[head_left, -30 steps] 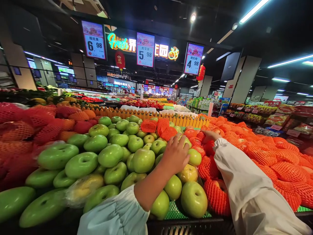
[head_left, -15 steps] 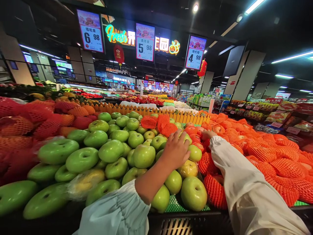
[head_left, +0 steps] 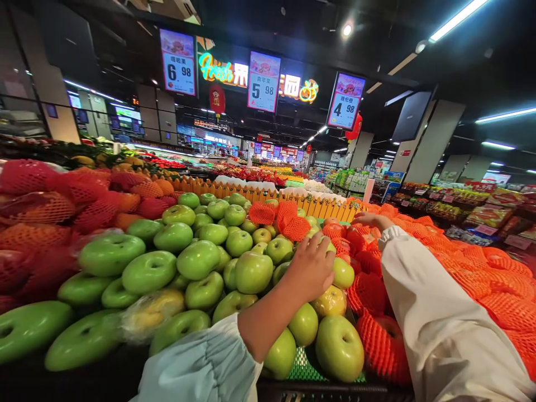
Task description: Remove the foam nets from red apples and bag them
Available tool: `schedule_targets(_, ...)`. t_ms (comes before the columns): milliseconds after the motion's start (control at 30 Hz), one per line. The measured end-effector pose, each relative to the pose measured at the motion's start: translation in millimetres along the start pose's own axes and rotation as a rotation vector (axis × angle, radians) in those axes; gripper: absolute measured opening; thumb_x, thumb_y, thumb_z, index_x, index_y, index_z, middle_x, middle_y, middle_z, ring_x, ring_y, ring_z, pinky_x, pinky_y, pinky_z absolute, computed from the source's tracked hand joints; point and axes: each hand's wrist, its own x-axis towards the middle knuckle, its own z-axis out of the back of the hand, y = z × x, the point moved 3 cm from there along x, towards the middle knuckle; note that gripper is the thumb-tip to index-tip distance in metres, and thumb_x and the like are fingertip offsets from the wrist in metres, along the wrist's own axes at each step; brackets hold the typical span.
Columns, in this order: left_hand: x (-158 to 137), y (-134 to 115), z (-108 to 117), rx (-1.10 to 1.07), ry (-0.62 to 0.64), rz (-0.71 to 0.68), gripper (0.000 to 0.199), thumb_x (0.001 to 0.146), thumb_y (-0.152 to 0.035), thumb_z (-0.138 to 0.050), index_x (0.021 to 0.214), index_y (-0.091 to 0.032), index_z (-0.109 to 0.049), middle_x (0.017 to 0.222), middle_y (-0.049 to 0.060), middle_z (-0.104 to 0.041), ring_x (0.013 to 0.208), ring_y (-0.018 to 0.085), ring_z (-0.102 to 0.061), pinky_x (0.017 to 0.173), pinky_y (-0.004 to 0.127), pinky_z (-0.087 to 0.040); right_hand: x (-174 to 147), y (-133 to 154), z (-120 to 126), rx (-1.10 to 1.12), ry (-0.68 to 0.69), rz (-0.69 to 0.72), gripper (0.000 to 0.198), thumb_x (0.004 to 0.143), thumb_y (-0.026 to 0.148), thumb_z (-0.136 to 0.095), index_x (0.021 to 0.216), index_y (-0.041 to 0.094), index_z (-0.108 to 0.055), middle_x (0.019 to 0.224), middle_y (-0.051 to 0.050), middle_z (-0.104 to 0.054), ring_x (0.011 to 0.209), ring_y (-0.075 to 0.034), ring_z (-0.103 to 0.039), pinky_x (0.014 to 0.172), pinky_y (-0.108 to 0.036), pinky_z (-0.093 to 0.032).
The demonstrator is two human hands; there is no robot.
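Observation:
My left hand [head_left: 312, 268] is curled over a green apple [head_left: 324, 243] at the right side of the green apple pile; the fingers cover most of it. Another green apple [head_left: 343, 273] sits beside my fingertips, and a yellowish plastic-wrapped fruit [head_left: 330, 302] lies just below. My right hand [head_left: 374, 219] reaches across the far part of the pile of fruit in orange foam nets [head_left: 435, 254]. Its fingers point left, stretched out and partly hidden, with nothing visible in them. Three empty-looking orange foam nets [head_left: 288, 215] rest on the apples beyond my left hand.
Fruit in pinkish-red nets [head_left: 90, 190] is heaped at the left. A low yellow picket fence [head_left: 326, 209] closes off the back of the display. Price screens [head_left: 263, 84] hang above. Packaged goods [head_left: 481, 215] fill shelves at the right. A black crate edge [head_left: 326, 389] runs along the front.
The view has shifted, so the display sits slightly lower and further right. My right hand has lifted from among the netted fruit, its fingers more extended. My left hand stays on the green apple.

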Motion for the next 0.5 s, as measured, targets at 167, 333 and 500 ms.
schedule_targets(167,0.6,0.3,2.0,-0.002,0.052,0.005,0.035,0.095,-0.038,-0.061,0.115,-0.01,-0.068,0.144,0.017,-0.054,0.139,0.036,-0.043,0.114,0.051,-0.042,5.6,-3.4,-50.2,-0.2,0.076,-0.035,0.036,0.095,0.035,-0.061,0.12,0.008,-0.061,0.11,-0.012,-0.065,0.103,-0.016,-0.062,0.096,-0.034,-0.05)
schedule_targets(333,1.1,-0.4,1.7,-0.013,0.062,0.014,0.035,0.096,-0.04,-0.058,0.115,-0.011,-0.068,0.145,0.017,-0.053,0.141,0.036,-0.042,0.112,0.052,-0.043,-0.8,-15.4,-84.5,-0.258,0.083,-0.023,0.043,0.101,0.04,-0.046,0.123,0.007,-0.06,0.115,-0.018,-0.064,0.109,-0.02,-0.062,0.102,-0.04,-0.047)
schedule_targets(500,0.6,1.1,1.1,-0.019,0.079,0.022,0.036,0.097,-0.039,-0.057,0.117,-0.012,-0.068,0.145,0.016,-0.052,0.142,0.036,-0.041,0.113,0.053,-0.042,6.8,-23.2,-88.0,-0.215,0.111,-0.011,0.048,0.097,0.051,-0.051,0.121,0.011,-0.063,0.107,-0.017,-0.066,0.101,-0.02,-0.063,0.095,-0.04,-0.051)
